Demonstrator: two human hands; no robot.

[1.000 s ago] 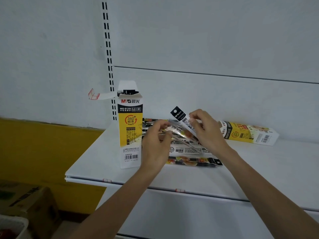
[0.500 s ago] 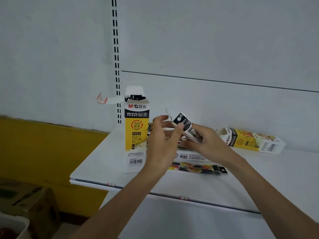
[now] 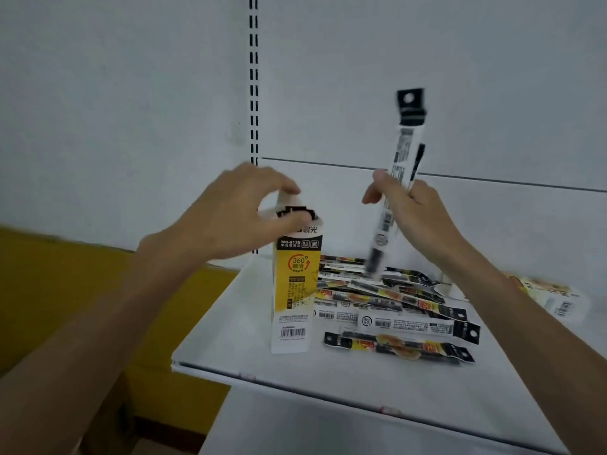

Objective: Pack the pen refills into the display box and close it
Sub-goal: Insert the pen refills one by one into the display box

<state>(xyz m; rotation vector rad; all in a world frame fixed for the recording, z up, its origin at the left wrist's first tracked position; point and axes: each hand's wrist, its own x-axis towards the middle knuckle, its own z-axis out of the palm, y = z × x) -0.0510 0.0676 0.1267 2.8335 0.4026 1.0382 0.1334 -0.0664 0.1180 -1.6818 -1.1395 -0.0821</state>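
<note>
While your left hand [image 3: 236,211] curls its grip round the open top flap of the upright display box [image 3: 295,290], which stands at the near left of the white shelf [image 3: 328,382], your right hand [image 3: 414,211] closes its grip round one pen refill pack [image 3: 405,142], held nearly upright with its hang-tab end high, above the loose refill packs [image 3: 394,303] heaped just right of the box. A second box [image 3: 551,297] lies flat at the far right.
</note>
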